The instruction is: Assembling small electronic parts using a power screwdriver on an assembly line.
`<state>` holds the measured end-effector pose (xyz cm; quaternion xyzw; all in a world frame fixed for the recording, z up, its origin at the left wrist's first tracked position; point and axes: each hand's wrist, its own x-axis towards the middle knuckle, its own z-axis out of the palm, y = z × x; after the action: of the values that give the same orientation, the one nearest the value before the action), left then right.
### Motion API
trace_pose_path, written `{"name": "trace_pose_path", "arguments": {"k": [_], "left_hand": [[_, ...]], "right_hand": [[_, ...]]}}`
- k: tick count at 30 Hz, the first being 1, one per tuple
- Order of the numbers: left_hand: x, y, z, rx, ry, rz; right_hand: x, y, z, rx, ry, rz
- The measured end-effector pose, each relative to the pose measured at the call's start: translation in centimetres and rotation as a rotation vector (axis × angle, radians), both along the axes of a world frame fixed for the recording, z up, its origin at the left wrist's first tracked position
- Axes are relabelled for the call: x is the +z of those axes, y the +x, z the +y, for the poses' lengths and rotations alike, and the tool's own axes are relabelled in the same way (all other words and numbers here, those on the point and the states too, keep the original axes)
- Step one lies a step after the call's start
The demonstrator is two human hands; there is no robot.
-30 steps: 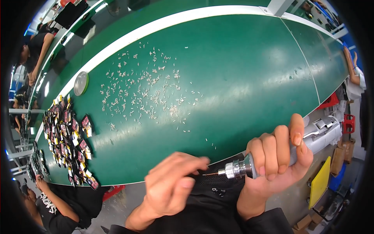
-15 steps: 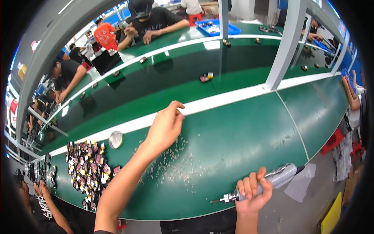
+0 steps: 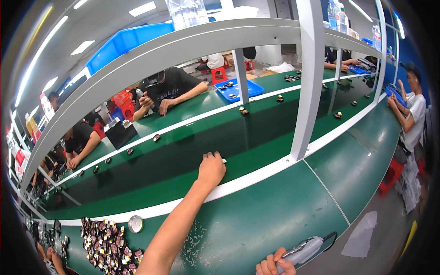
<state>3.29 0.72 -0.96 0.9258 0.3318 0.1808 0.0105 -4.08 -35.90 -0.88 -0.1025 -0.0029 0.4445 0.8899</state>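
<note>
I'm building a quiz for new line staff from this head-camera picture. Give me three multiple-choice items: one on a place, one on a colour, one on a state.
1. Where is the left hand?
A. In the blue tray
B. At the dark green conveyor belt, beside the white strip
C. On the round metal tin

2. What colour is the near table top?
A. Green
B. Red
C. Yellow

3. How is the grey electric screwdriver?
A. Lying loose on the table
B. Hanging from the shelf
C. Held in the right hand

Answers: B, the outstretched arm ends at the belt's near edge; A, the surface is plainly green; C, fingers wrap around its body.
</note>
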Motion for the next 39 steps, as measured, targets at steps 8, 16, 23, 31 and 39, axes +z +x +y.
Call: {"name": "trace_pose_path", "arguments": {"k": [8, 16, 23, 31, 39], "left_hand": [[-0.3, -2.6, 1.2, -0.21, 0.056, -0.096], [3.6, -8.7, -13.9, -0.87, -0.161, -0.061], [4.0, -16.4, -21.9, -0.929, -0.198, 0.143], [3.0, -17.2, -23.4, -0.887, -0.332, -0.006], [2.2, -17.0, -24.0, -0.91, -0.093, -0.027]], "right_hand": [[0.2, 0.0, 0.1, 0.039, -0.017, 0.022], [-1.1, 0.4, -1.4, 0.021, 0.018, -0.078], [0.0, -0.2, -2.9, 0.054, -0.068, -0.072], [-0.5, -2.7, -4.9, 0.041, -0.135, -0.091], [-1.1, -4.9, -4.7, 0.07, -0.182, -0.067]]}}
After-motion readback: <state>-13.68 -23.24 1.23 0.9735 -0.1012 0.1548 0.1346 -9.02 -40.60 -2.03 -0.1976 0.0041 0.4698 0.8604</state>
